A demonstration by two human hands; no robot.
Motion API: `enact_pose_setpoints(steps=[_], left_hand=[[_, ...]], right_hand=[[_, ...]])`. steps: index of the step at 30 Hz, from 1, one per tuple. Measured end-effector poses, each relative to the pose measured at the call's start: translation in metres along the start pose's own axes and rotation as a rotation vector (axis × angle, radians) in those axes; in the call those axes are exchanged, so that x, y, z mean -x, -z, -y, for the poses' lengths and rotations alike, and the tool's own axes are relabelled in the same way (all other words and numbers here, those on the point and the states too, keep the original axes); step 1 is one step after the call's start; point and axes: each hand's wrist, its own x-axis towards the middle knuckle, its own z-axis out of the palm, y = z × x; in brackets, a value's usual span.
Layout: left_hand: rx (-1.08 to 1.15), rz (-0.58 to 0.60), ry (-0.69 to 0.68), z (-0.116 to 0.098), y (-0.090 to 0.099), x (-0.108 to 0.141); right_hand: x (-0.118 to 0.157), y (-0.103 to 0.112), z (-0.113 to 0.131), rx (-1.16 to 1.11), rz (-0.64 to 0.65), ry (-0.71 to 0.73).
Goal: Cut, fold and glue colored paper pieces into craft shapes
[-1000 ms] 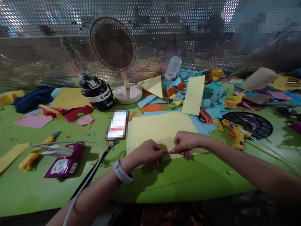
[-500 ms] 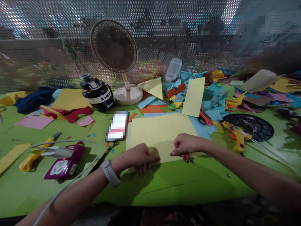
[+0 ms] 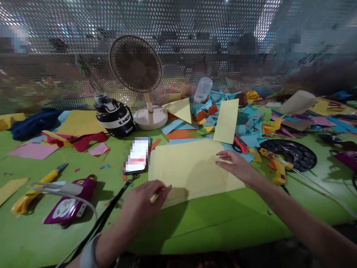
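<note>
Find the yellow sheet [image 3: 192, 171] lying flat on the green worktop [image 3: 212, 227], between the left hand [image 3: 141, 204] and the right hand [image 3: 240, 168], with a strip of blue paper [image 3: 178, 141] showing behind its far edge. At the near left corner, on the left hand: fingers [image 3: 156, 184] pressed together, probably pinching a small pale edge of this same sheet, though difficult to confirm in such blurred, dim view. Over the right part, on the right hand: fingers loosely extended and a little apart, gripping nothing.

Work here with patience. Hold the corner with only light pressure, to avoid a wrong crease in thin paper. Feel for a second layer before bending anything. Use the right hand as a flat, steady weight, well inside the edge, and smooth outward from the middle, not toward the pinched corner.

Mind also the neighbours: the phone [image 3: 136, 156] just beside the far left corner, the narrow yellow card [image 3: 227, 121] tilted at the far edge, and the glue gun [image 3: 279, 165] apart on the right. Keep clear of the black strap [image 3: 119, 194] and the white cable [image 3: 88, 204], to prevent a sudden pull.
</note>
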Motion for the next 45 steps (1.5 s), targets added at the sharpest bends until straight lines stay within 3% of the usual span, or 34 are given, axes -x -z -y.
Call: enact_pose_setpoints(steps=[3, 7, 13, 16, 21, 24, 29, 32, 39, 45], left_hand=[[-0.143, -0.064, -0.38, -0.007, -0.025, 0.0], [-0.295, -0.073, -0.516, -0.002, -0.044, 0.0], [-0.344, -0.15, -0.547, 0.006, -0.045, -0.002], [-0.362, -0.199, -0.522, 0.004, -0.046, -0.008], [-0.351, -0.269, -0.477, 0.001, -0.048, -0.029], [-0.325, -0.227, -0.509, 0.001, -0.052, -0.042], [-0.275, -0.165, -0.507, 0.0, -0.059, -0.049], [-0.283, -0.14, -0.458, -0.004, -0.06, -0.049], [-0.285, -0.13, -0.403, -0.012, -0.059, -0.048], [-0.261, -0.164, -0.378, -0.013, -0.064, -0.048]], right_hand=[[0.001, -0.003, 0.005, -0.254, 0.064, -0.113], [0.0, -0.01, 0.01, -0.48, 0.085, -0.21], [-0.01, -0.015, 0.006, -0.381, 0.1, -0.234], [-0.017, -0.02, 0.009, -0.248, 0.13, -0.125], [-0.039, -0.027, 0.014, -0.073, 0.038, 0.009], [-0.052, -0.013, 0.014, 0.079, -0.064, 0.06], [-0.057, 0.035, 0.007, 0.476, -0.311, 0.068], [-0.058, 0.05, -0.001, 0.678, -0.291, 0.019], [-0.063, 0.052, 0.001, 0.916, -0.305, -0.007], [-0.014, 0.072, 0.01, 1.074, -0.4, -0.131]])
